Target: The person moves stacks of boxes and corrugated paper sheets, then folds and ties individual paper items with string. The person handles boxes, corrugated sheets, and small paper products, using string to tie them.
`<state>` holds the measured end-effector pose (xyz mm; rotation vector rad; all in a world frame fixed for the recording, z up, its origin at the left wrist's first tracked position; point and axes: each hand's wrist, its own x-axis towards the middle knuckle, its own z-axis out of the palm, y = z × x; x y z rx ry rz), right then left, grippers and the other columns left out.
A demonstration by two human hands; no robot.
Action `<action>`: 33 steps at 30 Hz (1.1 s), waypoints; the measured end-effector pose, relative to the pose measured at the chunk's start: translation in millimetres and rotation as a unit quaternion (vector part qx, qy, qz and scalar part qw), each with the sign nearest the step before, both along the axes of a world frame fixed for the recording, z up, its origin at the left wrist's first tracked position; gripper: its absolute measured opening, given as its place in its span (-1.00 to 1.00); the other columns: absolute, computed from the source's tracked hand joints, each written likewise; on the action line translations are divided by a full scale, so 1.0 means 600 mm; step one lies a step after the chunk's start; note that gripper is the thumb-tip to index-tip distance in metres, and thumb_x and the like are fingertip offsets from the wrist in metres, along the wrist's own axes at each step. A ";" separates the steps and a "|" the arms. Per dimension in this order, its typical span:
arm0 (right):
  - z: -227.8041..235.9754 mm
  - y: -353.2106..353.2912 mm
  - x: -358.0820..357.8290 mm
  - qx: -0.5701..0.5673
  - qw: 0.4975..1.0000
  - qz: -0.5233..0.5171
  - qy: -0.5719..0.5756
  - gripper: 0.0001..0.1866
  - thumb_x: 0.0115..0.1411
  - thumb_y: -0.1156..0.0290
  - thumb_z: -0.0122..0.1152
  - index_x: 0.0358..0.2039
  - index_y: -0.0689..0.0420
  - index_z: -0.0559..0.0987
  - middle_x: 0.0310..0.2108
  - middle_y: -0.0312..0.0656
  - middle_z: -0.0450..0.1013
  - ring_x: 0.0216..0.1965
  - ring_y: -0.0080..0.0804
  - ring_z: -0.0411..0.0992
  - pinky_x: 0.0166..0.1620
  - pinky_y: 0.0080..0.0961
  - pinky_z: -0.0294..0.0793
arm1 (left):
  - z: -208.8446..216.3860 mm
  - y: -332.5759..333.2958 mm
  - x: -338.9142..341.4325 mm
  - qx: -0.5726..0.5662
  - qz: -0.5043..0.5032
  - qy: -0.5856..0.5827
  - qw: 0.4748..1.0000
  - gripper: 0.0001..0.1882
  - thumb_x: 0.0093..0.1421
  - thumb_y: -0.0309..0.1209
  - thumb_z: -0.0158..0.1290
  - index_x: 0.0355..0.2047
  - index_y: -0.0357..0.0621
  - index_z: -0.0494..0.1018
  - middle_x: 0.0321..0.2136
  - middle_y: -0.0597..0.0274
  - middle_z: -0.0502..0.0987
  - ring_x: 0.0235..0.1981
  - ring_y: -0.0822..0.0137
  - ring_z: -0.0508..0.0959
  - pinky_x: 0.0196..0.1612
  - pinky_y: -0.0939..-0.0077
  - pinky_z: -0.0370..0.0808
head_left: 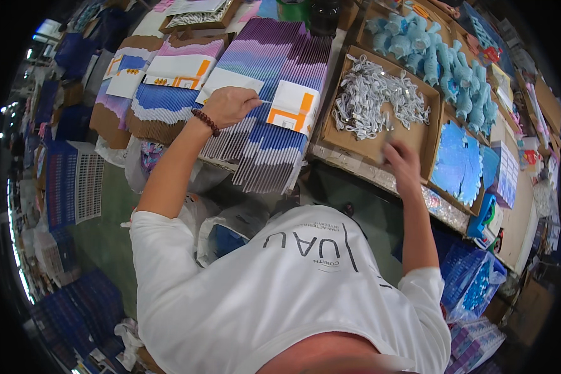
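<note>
My left hand [230, 106], with a beaded bracelet at the wrist, is over rows of folded printed cartons [271, 53] in purple, blue and white, standing tightly side by side. Its thumb and fingers are pinched on a thin white piece [265, 101], too small to name. Just right of the fingertips, a white leaflet with orange blocks [296, 103] lies on the cartons. My right hand [402, 159] is blurred by motion at the near edge of a shallow cardboard tray [346, 142]. Bundled white cables [371, 93] fill much of that tray. Whether the right fingers hold anything is unclear.
More carton stacks with leaflets [174, 70] stand to the left. Pale blue wrapped pieces [430, 47] fill a box at the back right. Shiny blue sheets [456, 159] and a blue tape dispenser [482, 219] sit at the right. Blue crates [84, 318] are stacked lower left.
</note>
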<state>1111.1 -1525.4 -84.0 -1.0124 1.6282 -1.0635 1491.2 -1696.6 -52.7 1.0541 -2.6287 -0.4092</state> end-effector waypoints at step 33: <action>0.063 -0.096 0.121 -0.085 0.960 0.160 0.213 -0.73 0.10 0.27 0.13 -0.30 0.20 0.58 -0.44 -0.01 0.51 -0.39 -0.10 0.48 -0.28 -0.29 0.42 | -0.008 0.008 0.018 0.097 0.066 0.239 0.964 -0.83 0.23 -0.43 -0.01 -0.33 -0.34 0.46 -0.54 0.25 0.46 -0.48 0.46 0.44 -0.37 0.59 0.39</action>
